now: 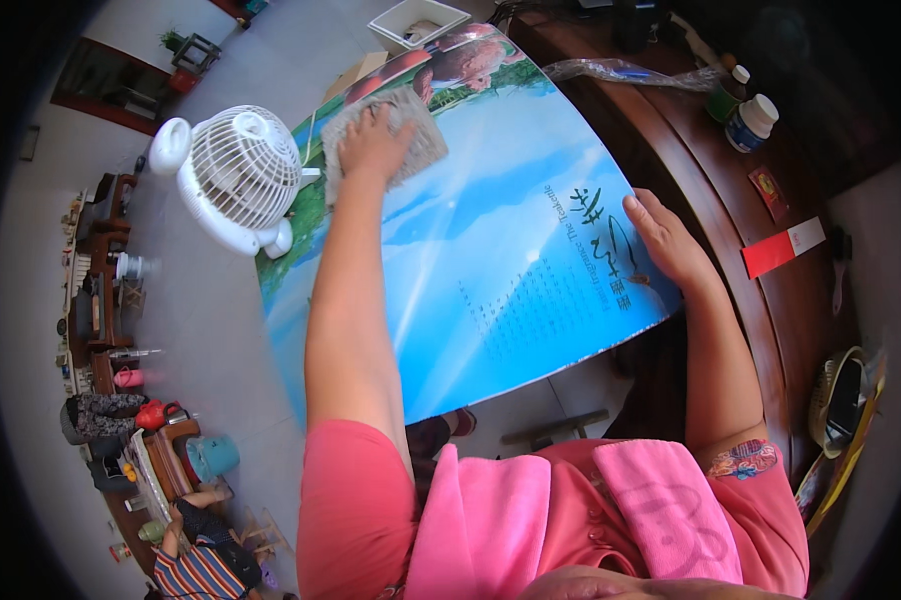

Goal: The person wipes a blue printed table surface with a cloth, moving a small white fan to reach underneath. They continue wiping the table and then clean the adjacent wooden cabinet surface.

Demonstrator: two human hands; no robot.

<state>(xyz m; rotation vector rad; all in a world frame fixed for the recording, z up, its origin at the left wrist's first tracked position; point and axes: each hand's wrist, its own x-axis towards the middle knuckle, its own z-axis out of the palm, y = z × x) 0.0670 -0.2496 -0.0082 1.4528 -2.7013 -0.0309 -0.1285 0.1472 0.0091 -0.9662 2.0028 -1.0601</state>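
Note:
A large glossy panel (pixel 441 330), printed with blue sky, greenery and dark lettering, spreads in front of me. My left hand (pixel 376 145) lies with fingers spread on a grey-beige cloth (pixel 421 150) near its far left part, pressing it flat on the print. At the panel's right edge is my right hand (pixel 671 240), its thumb over the top face and its other fingers mostly out of sight past the edge. A white fan (pixel 246 165) with a round grille stands along the panel's left side, close to my left forearm.
A dark wooden counter (pixel 711 190) curves along the right, with bottles (pixel 751 125), a red-and-white packet (pixel 783 248), a brush (pixel 841 270) and a basket (pixel 836 400). A white bin (pixel 416 25) stands beyond the panel. Another person (pixel 206 565) sits at lower left near a blue bucket (pixel 213 455).

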